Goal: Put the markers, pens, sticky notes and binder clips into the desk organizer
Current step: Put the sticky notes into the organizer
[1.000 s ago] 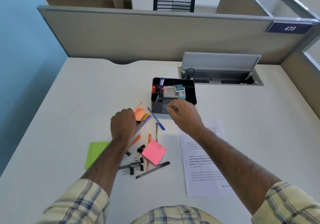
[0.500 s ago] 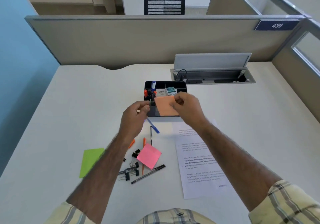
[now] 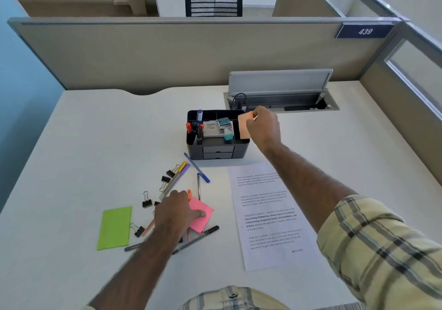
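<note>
A dark desk organizer [image 3: 216, 151] stands mid-desk, with markers and small boxes in its left and middle compartments. My right hand [image 3: 264, 125] pinches an orange sticky-note pad [image 3: 244, 127] upright over the organizer's right compartment. My left hand [image 3: 175, 211] rests palm down on a pink sticky-note pad [image 3: 203, 214], fingers touching it. Around that hand lie a blue pen [image 3: 196, 167], yellow and purple markers [image 3: 178, 174], a black pen [image 3: 196, 239], orange pens, and several black binder clips [image 3: 146, 200]. A green sticky-note pad [image 3: 114, 227] lies to the left.
A printed sheet of paper [image 3: 270, 216] lies right of the loose items, under my right forearm. An open cable hatch [image 3: 282, 102] sits behind the organizer at the back. A beige partition wall [image 3: 191, 53] borders the desk's far side.
My right hand carried the orange pad from the organizer's front to above its right compartment. My left hand let go of it and came back down onto the pink pad.
</note>
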A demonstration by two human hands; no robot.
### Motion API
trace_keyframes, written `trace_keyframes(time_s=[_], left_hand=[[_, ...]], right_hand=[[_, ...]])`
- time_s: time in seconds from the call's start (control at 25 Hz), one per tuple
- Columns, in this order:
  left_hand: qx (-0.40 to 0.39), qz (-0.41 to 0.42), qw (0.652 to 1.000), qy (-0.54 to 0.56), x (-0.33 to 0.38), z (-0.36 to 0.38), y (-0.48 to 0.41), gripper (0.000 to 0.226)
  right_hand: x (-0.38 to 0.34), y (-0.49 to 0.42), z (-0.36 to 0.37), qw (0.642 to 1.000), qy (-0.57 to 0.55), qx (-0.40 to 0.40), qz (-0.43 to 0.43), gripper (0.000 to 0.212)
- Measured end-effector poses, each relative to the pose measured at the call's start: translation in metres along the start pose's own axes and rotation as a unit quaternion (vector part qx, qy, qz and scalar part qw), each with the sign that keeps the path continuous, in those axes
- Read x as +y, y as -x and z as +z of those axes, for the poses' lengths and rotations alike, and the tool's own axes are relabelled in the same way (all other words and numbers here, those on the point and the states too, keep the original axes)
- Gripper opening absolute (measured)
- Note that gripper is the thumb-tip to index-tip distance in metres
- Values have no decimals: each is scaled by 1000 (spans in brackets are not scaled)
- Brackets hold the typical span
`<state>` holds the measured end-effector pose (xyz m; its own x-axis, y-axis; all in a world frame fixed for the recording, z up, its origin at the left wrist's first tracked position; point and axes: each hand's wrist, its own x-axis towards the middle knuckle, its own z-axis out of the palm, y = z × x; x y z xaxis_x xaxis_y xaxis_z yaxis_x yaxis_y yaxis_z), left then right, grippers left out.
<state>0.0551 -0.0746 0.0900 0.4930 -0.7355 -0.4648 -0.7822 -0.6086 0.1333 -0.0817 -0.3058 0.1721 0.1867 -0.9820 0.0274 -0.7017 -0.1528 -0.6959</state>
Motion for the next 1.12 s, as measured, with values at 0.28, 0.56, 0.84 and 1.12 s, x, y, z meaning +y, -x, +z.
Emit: trace_keyframes(time_s=[0.28, 0.56, 0.84, 1.12], left_hand=[[13, 5, 1000, -11, 5, 6, -4, 54], [4, 57, 966, 252, 5, -18, -14, 18], [111, 151, 869, 457, 37, -69, -11, 6], [229, 45, 899, 371, -21, -47, -27, 5]], right_hand=[[7, 12, 3, 999, -41, -4, 1, 27], [39, 79, 13, 962, -10, -267, -54, 29], [19, 88, 7, 956, -50, -283, -53, 6], [7, 20, -29, 999, -31, 11, -7, 5]])
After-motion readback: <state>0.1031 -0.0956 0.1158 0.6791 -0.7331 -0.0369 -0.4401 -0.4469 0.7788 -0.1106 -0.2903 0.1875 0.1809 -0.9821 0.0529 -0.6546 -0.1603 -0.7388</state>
